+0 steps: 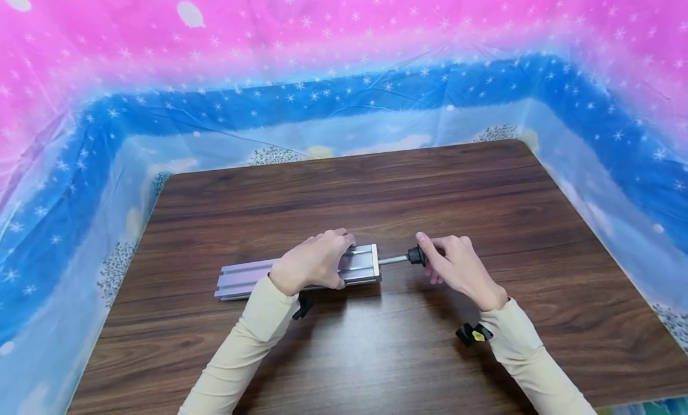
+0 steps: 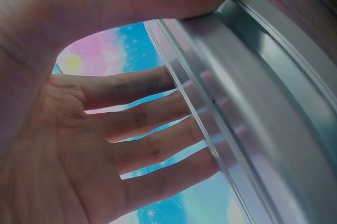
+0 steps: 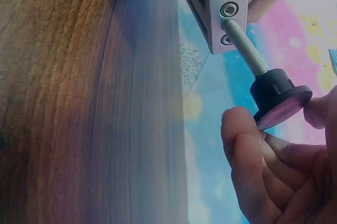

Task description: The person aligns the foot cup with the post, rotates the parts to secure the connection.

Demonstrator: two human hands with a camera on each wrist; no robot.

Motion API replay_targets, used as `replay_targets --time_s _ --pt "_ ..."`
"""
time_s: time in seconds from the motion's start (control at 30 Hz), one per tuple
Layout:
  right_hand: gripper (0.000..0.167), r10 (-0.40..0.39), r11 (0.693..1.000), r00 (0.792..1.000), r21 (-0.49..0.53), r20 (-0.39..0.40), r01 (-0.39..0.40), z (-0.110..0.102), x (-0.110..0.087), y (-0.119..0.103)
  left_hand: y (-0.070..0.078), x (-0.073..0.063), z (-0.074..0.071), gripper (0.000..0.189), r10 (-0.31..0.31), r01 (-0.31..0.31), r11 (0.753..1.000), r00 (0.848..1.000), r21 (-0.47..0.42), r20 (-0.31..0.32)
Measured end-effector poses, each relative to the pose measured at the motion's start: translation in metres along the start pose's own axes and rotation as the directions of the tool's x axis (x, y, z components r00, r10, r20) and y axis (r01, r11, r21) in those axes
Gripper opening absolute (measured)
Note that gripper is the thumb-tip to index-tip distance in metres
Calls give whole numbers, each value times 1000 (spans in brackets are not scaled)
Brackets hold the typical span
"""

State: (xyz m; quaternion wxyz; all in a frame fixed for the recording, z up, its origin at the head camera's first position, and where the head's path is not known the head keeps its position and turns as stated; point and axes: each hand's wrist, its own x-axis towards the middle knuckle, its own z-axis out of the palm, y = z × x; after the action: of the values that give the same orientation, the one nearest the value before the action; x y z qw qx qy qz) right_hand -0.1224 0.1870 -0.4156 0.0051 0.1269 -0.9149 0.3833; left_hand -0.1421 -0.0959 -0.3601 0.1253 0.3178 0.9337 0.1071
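Observation:
A silver aluminium profile (image 1: pixel 244 277) with grooves along its length lies across the table. My left hand (image 1: pixel 314 260) grips it near its right end, thumb on the near side and fingers over the far side; the left wrist view shows the fingertips behind the profile (image 2: pixel 247 103). From the end plate (image 3: pixel 226 2), which has bolts in it, sticks out a threaded rod (image 3: pixel 247 47) carrying a black levelling foot (image 3: pixel 279 97). My right hand (image 1: pixel 457 266) pinches the foot's round rim between thumb and fingers. In the head view those fingers are partly hidden behind the thumb.
The dark wood-grain table (image 1: pixel 349 194) extends around both hands. A pink and blue snowflake-patterned cloth (image 1: pixel 301 98) hangs behind and along its sides. Black wrist devices (image 1: pixel 473 334) sit below the cream sleeves (image 1: pixel 516 331).

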Motion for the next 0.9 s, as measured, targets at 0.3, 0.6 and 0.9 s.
replay_targets --time_s 0.3,0.6,0.9 --pt "57 -23 998 1000 60 16 22 0 -2 1 2 0 -4 64 -2 2 1000 1000 -1 11" --pt "49 -176 977 983 135 53 168 -9 -15 10 -1 -2 -8 64 -7 7 1000 1000 -19 -26" --pt "46 -329 932 944 167 20 321 -16 -13 14 -1 -1 -5 64 -14 14 1000 1000 -23 -11"
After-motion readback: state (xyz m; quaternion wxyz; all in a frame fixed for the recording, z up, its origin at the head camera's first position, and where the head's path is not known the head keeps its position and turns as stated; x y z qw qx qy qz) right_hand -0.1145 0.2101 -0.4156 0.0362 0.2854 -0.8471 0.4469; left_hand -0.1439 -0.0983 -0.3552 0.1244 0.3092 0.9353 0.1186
